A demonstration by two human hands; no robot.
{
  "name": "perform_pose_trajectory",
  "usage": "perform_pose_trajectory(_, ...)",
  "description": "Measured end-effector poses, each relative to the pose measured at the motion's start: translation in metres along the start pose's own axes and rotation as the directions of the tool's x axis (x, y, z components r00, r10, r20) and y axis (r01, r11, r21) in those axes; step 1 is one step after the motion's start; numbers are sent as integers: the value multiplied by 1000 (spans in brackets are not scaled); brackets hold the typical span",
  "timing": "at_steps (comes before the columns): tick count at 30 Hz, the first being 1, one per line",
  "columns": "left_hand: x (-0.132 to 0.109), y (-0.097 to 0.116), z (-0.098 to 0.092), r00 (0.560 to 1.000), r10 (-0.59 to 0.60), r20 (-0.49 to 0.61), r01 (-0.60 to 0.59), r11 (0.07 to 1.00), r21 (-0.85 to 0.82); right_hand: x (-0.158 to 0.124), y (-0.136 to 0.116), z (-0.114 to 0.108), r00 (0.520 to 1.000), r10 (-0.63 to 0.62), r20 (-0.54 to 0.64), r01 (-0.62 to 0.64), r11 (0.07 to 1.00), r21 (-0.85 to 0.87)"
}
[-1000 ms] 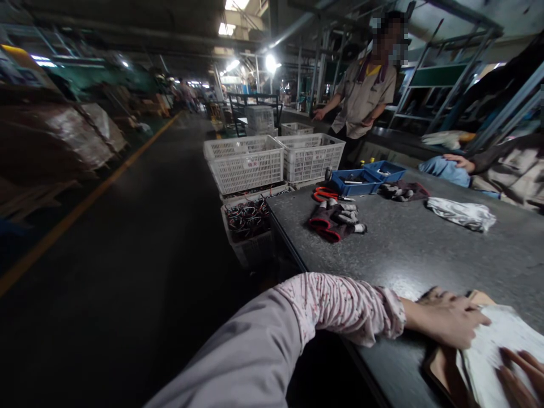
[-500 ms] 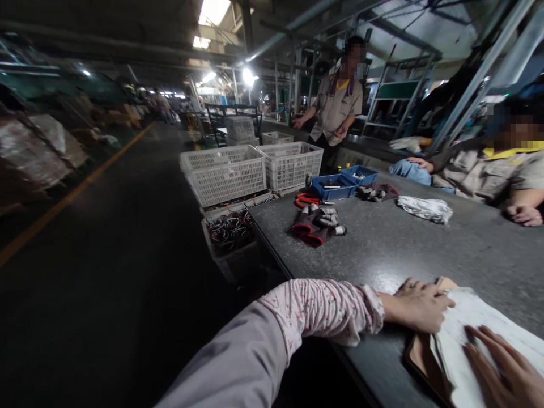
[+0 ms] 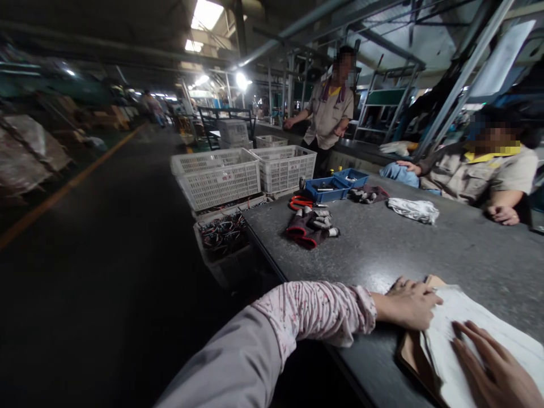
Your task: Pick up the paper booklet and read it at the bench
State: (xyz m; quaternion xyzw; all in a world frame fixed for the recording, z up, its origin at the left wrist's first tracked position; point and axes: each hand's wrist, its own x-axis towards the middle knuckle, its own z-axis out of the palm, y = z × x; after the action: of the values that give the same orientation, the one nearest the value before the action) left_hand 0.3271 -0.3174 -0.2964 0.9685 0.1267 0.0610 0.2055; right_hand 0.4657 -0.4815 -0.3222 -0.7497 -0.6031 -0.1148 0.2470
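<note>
One stack of papers point(image 3: 471, 309) lies just inside the left edge of the table point(image 3: 365, 260). The left hand point(image 3: 410, 306) rests on it, fingers bent; I can't tell whether it grips. The right hand point(image 3: 497, 362) spreads long fingers across the top sheet. Two blue bins point(image 3: 328, 196) sit by the table's far edge; a broad aisle point(image 3: 114, 255) runs along its left.

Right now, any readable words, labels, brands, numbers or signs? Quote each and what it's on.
None can be read.
Label on left front white crate: reddish characters, too small.
Second label on right front white crate: too small.
White pages: faint marks, too blurred.
</note>
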Motion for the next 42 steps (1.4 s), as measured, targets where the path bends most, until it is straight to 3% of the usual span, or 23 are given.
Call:
perform_pose_trajectory(11, 0, 1, 3, 1000, 3, -4, -3, 1000, -7, -3, 4, 4, 1000, -27, -14, 27, 1000, -10)
perform_pose_trajectory(19, -8, 6, -11, 1000, -9, 20, 10, 1000, -12, -3, 3, 4, 1000, 22, 13, -22, 1000, 22)
perform_pose_trajectory(31, -4, 2, -2, 999, 19, -44, -18, 1000, 7, -4, 0, 3, 1000, 29, 8, -29, 999, 36)
perform_pose_trajectory(37, -6, 2, 1, 989, -3, -150, 1, 1000, -16, -3, -3, 1, 999, 33, 7, -33, 999, 35)
perform_pose_trajectory(42, -8, 6, -4, 994, -19, -104, 22, 999, 25, -2, -3, 3, 1000, 22, -7, -21, 999, 28)
